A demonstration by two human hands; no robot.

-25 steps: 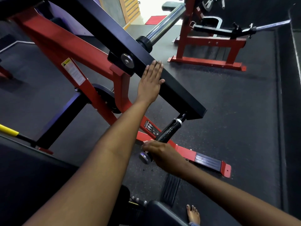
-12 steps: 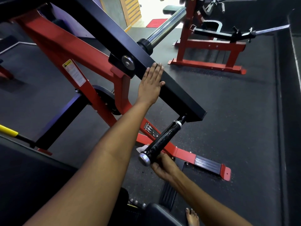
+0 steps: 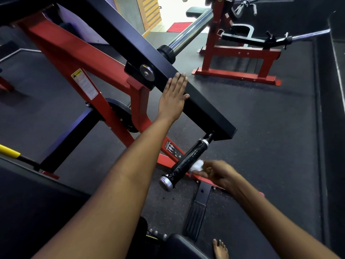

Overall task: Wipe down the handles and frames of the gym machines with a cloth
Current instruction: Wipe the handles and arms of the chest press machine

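Observation:
A red and black lever machine fills the left and centre. Its black arm (image 3: 205,107) slopes down to the right and ends in a glossy black handle (image 3: 184,163) with a silver end cap. My left hand (image 3: 173,98) lies flat on the side of the black arm, fingers straight. My right hand (image 3: 216,173) is blurred at the right side of the handle and pinches a small white cloth (image 3: 198,164) that touches the handle. The red frame (image 3: 74,58) runs diagonally behind the arm.
A chrome weight sleeve (image 3: 190,32) sticks out behind the arm. A second red machine (image 3: 239,53) stands at the back right. A black foot plate (image 3: 197,212) lies on the rubber floor by my bare foot (image 3: 220,248). A dark seat pad fills the lower left.
My right hand came off the handle's end cap, passed beneath it and now sits at its right side, with the white cloth showing. My left hand has stayed flat on the arm.

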